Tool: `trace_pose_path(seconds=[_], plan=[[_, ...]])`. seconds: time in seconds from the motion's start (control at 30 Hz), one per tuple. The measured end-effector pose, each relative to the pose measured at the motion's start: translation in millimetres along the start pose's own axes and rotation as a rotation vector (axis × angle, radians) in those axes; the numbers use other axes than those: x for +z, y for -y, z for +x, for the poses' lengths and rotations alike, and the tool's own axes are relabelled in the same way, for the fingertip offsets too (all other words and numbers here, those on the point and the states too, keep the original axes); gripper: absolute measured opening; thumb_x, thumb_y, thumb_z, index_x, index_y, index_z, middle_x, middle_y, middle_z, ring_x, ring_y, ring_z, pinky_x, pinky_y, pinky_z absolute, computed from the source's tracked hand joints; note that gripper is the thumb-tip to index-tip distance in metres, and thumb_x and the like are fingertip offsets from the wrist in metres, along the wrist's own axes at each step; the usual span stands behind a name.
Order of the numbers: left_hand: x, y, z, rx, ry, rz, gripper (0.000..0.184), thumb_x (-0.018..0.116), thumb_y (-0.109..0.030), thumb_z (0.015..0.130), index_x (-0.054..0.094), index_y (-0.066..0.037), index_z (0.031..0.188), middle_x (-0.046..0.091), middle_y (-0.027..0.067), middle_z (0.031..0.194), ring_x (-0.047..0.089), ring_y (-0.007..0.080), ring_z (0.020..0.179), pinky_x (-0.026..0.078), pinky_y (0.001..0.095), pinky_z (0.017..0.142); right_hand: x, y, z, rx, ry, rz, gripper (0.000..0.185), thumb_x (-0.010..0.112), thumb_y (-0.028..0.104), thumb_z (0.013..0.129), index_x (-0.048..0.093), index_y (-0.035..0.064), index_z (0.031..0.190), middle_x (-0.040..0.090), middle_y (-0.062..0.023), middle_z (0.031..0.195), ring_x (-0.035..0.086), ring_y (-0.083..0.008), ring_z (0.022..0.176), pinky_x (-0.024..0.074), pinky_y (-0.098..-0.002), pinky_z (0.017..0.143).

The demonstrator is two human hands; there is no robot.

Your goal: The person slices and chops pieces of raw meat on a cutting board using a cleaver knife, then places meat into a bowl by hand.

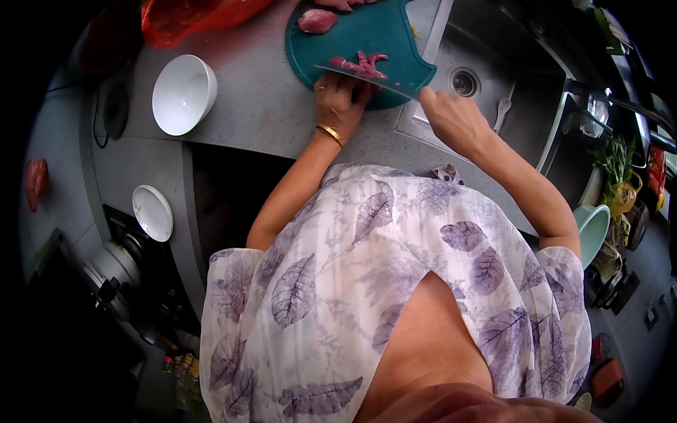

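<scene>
A knife [370, 79] lies across the near part of the teal cutting board [303, 49], its handle gripped in my right hand [451, 118]. My left hand [340, 104], with a gold bracelet and a ring, rests at the board's near edge with curled fingers close against the blade. What those fingers press on is hidden. Just beyond the blade is a small heap of cut raw meat strips [367, 63]. Farther back on the board sits a larger raw meat chunk [317, 21], with more meat at the top edge of the view.
A white bowl [185, 95] stands on the grey counter [247, 106] at left, below a red plastic bag [190, 21]. Right of the board is a steel sink [486, 42] with a white spoon [503, 113]. Stacked white plates [152, 213] and a pale green basin [592, 233] flank me.
</scene>
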State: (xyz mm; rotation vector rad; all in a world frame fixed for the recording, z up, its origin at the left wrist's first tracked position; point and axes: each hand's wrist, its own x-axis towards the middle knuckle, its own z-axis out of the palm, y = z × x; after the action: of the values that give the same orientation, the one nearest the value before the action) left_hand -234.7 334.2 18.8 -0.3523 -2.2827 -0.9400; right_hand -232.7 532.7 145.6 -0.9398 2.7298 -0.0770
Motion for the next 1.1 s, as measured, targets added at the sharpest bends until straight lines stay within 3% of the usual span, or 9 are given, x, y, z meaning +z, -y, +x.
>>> trace_pose_path(seconds=[0.27,0.37,0.5,0.63,0.7,0.8,0.87,1.07,1.1], plan=[[6,4,-8,0.031,0.022,0.012,0.023,0.073,-0.017,0.066,0.063,-0.009,0.085,0.058,0.0069,0.078,0.055,0.0281,0.072,0.042,0.0368,0.069,14,5,36,-0.013,0.046,0.115,0.015,0.054,0.005,0.077,0.041,-0.0024,0.083,0.060,-0.0203,0.065,0.063,-0.0344,0.061,0.0493,-0.0414,0.049],[2,-1,-5,-0.029,0.019,-0.010,0.023,0.073,-0.018,0.066,0.063,-0.008,0.084,0.059,0.0057,0.078,0.055,0.0273,0.073,0.042,0.0365,0.068,32,11,74,-0.129,-0.161,0.196,0.017,0.055,0.007,0.077,0.043,-0.0026,0.085,0.061,-0.0197,0.067,0.063,-0.0336,0.062,0.0496,-0.0405,0.049],[-2,-1,-9,-0.024,0.065,0.030,0.021,0.072,-0.019,0.067,0.063,-0.009,0.082,0.059,0.0047,0.076,0.054,0.0267,0.071,0.041,0.0361,0.067,35,15,72,-0.166,-0.233,0.202,0.016,0.055,0.006,0.077,0.043,-0.0022,0.085,0.061,-0.0172,0.067,0.063,-0.0336,0.061,0.0493,-0.0392,0.049],[0,-2,-7,0.039,0.073,0.061,0.027,0.071,-0.022,0.069,0.065,-0.006,0.090,0.062,0.0084,0.087,0.057,0.0276,0.082,0.041,0.0376,0.071,22,-11,9,-0.053,-0.005,0.115,0.018,0.053,0.003,0.076,0.040,-0.0012,0.087,0.059,-0.0160,0.064,0.061,-0.0333,0.060,0.0483,-0.0407,0.050],[7,0,-9,0.072,0.040,0.042,0.018,0.072,-0.018,0.067,0.064,-0.009,0.081,0.060,0.0041,0.076,0.055,0.0268,0.076,0.042,0.0381,0.070,21,-20,-4,-0.045,0.025,0.081,0.019,0.053,0.002,0.075,0.039,-0.0007,0.088,0.058,-0.0159,0.064,0.061,-0.0334,0.059,0.0477,-0.0415,0.050],[12,2,-12,0.071,0.028,0.017,0.015,0.073,-0.016,0.066,0.064,-0.010,0.077,0.058,0.0035,0.073,0.054,0.0270,0.073,0.042,0.0388,0.069,31,-12,19,-0.074,-0.043,0.074,0.018,0.052,0.003,0.076,0.039,-0.0008,0.089,0.057,-0.0159,0.062,0.060,-0.0336,0.058,0.0476,-0.0417,0.049],[7,-2,-16,0.036,0.045,-0.004,0.018,0.074,-0.016,0.065,0.064,-0.010,0.078,0.058,0.0053,0.074,0.054,0.0277,0.074,0.042,0.0392,0.069,44,-1,57,-0.242,-0.246,0.181,0.016,0.052,0.005,0.078,0.041,-0.0011,0.088,0.059,-0.0175,0.064,0.062,-0.0347,0.062,0.0494,-0.0416,0.052],[0,-12,-5,0.003,0.000,0.035,0.018,0.072,-0.013,0.064,0.063,-0.007,0.079,0.057,0.0097,0.081,0.055,0.0291,0.073,0.043,0.0379,0.069,17,5,77,-0.033,0.025,0.171,0.018,0.052,0.010,0.080,0.044,-0.0028,0.089,0.063,-0.0223,0.075,0.064,-0.0374,0.071,0.0514,-0.0435,0.058],[1,-11,-7,0.017,-0.032,0.051,0.017,0.072,-0.012,0.065,0.063,-0.007,0.079,0.057,0.0098,0.082,0.055,0.0287,0.073,0.044,0.0374,0.069,19,-7,73,-0.033,-0.018,0.178,0.019,0.052,0.012,0.081,0.044,-0.0028,0.089,0.063,-0.0222,0.073,0.063,-0.0389,0.069,0.0507,-0.0455,0.056]])
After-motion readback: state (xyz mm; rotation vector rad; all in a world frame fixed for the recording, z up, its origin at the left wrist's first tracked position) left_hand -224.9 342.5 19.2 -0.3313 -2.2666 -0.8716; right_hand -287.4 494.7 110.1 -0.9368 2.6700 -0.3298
